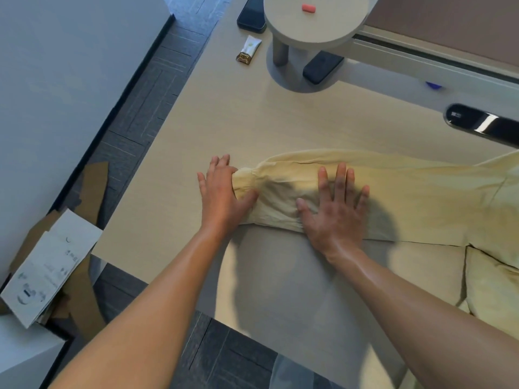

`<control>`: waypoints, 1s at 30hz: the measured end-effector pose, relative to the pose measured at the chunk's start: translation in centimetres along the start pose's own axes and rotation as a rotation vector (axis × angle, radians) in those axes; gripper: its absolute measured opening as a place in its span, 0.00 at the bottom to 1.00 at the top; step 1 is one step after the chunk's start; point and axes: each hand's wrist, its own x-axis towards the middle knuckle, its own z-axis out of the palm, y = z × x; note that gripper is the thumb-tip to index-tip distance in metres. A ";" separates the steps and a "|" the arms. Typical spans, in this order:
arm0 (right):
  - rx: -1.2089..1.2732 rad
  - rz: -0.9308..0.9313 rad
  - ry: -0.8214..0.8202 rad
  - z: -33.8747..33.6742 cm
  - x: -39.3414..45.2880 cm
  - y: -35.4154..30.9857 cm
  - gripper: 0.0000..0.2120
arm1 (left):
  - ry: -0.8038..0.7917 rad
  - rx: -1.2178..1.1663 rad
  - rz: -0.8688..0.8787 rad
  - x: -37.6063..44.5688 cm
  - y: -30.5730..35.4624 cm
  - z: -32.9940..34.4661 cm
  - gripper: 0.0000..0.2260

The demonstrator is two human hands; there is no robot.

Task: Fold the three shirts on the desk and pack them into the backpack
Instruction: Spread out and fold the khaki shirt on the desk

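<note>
A pale yellow shirt (407,192) lies spread on the light wooden desk (224,122), its long sleeve stretched out to the left. My left hand (222,192) rests at the sleeve's cuff, thumb laid on the cloth and fingers straight on the desk. My right hand (334,209) presses flat on the sleeve with fingers spread, a little to the right of the cuff. The shirt's body runs off the right edge of the view. No other shirt and no backpack are in view.
At the back of the desk stand a round grey lamp base (314,23) with a pink eraser (308,8), two dark phones (251,15), a small tube (249,50) and a black device (477,122). Cardboard and papers (50,270) lie on the floor at left.
</note>
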 end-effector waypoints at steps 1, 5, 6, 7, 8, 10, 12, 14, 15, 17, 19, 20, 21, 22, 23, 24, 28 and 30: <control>-0.002 0.001 0.003 0.0 0.0 0.0 0.40 | 0.035 -0.058 0.006 -0.3 0.3 -0.1 0.22; 0.002 -0.005 -0.003 -0.2 -0.1 -0.1 0.41 | 0.068 -0.265 -0.048 -2.2 2.6 -1.0 0.16; 0.000 -0.003 -0.017 -0.3 0.0 -0.2 0.41 | 0.056 -0.284 -0.050 -2.6 3.2 -1.2 0.16; -0.004 0.002 -0.038 -0.4 0.1 -0.3 0.41 | 0.046 -0.291 -0.055 -3.0 3.8 -1.3 0.16; -0.006 0.006 -0.063 -0.6 0.2 -0.4 0.41 | 0.044 -0.289 -0.066 -3.3 4.4 -1.5 0.17; 0.012 -0.014 -0.111 -1.0 0.4 -0.1 0.41 | 0.050 -0.289 -0.106 -3.8 6.0 -2.2 0.18; 0.069 -0.054 -0.137 -2.0 0.2 0.7 0.41 | 0.053 -0.323 -0.134 -4.3 8.0 -2.8 0.18; 0.129 -0.063 -0.115 -3.6 -0.7 2.5 0.39 | 0.057 -0.345 -0.107 -5.1 10.5 -3.3 0.19; 0.150 -0.046 -0.097 -4.4 -1.4 3.7 0.37 | 0.056 -0.349 -0.081 -5.5 11.8 -3.4 0.19; 0.197 0.016 -0.058 -6.3 -2.9 6.6 0.35 | 0.033 -0.345 -0.025 -6.3 14.7 -3.6 0.20; 0.232 0.094 -0.067 -8.4 -4.4 9.7 0.34 | -0.007 -0.319 0.028 -7.2 18.0 -3.4 0.21; 0.233 0.130 -0.081 -9.4 -5.2 11.3 0.34 | -0.027 -0.305 0.057 -7.6 19.8 -3.2 0.22; 0.229 0.163 -0.090 -10.5 -6.1 13.0 0.34 | -0.044 -0.294 0.082 -8.1 21.6 -2.8 0.22; 0.230 0.195 -0.090 -11.5 -7.0 14.5 0.34 | -0.061 -0.286 0.103 -8.6 23.5 -2.4 0.22; 0.239 0.225 -0.081 -12.4 -8.1 16.2 0.34 | -0.079 -0.279 0.125 -9.1 25.4 -1.9 0.23; 0.253 0.249 -0.062 -13.4 -9.2 17.8 0.34 | -0.095 -0.271 0.151 -9.7 27.5 -1.3 0.23; 0.291 0.364 0.006 -16.8 -14.0 24.6 0.31 | -0.169 -0.262 0.269 -12.3 36.1 2.2 0.23; 0.316 0.434 0.022 -18.1 -16.2 28.4 0.30 | -0.206 -0.266 0.313 -13.7 40.7 4.4 0.22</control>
